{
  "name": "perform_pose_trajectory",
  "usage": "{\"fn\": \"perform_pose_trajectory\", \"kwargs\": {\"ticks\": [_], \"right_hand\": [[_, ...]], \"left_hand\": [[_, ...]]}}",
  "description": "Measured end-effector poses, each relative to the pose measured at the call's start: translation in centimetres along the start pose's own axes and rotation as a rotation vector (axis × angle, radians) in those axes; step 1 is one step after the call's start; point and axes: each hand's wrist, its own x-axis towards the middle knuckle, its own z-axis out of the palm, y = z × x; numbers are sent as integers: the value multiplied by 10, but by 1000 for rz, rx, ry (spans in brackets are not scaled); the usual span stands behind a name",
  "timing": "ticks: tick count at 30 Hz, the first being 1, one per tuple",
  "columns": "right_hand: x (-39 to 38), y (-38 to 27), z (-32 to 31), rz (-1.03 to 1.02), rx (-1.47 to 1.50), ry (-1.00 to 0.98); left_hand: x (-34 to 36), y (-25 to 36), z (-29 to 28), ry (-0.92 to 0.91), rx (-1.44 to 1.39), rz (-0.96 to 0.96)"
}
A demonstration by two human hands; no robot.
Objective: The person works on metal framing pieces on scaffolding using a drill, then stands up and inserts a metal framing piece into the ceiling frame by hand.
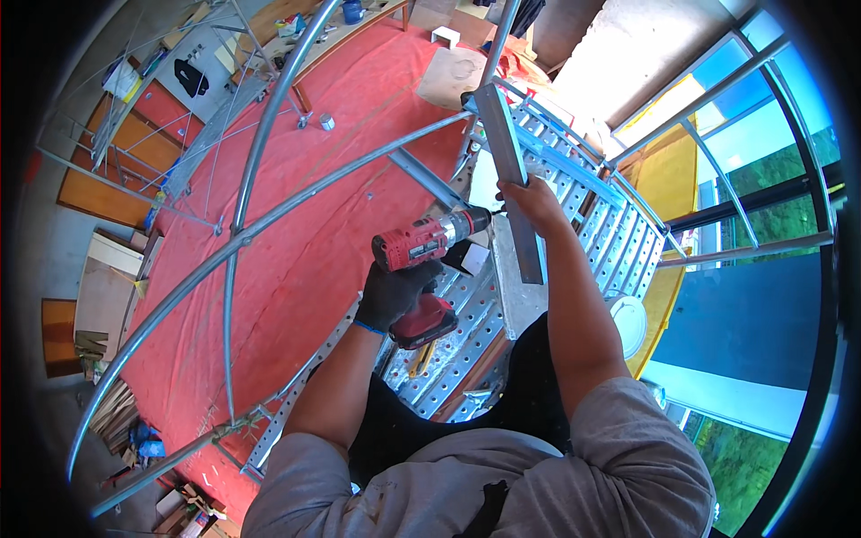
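My left hand [395,291], in a dark glove, is closed around the grip of a red and black cordless drill [421,247]. The drill's chuck points right, close to a long grey metal channel [504,134]. I cannot tell whether the tip touches it. My bare right hand [535,204] grips that channel near its middle, and the channel stands at a slant in front of me. Below it is a grey flat piece [516,300], partly covered by the channel. A yellow tool [420,359] lies under the drill's battery.
I am on a perforated metal scaffold platform [641,238]. Curved scaffold tubes [247,179] cross at my left, above a red sheet [296,242] on the floor below. A round white lid [630,325] sits by my right arm. Railings [753,247] and windows stand at the right.
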Motion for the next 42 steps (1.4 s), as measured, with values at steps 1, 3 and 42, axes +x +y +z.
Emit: {"fn": "perform_pose_trajectory", "kwargs": {"ticks": [1, 3, 42], "right_hand": [[1, 3, -3, 33, 92, -90], [-2, -1, -2, 53, 136, -158], [10, 14, -1, -29, 36, 67]], "left_hand": [[3, -1, 1, -4, -1, 1], [4, 2, 0, 43, -60, 64], [20, -167, 32, -349, 619, -718]]}}
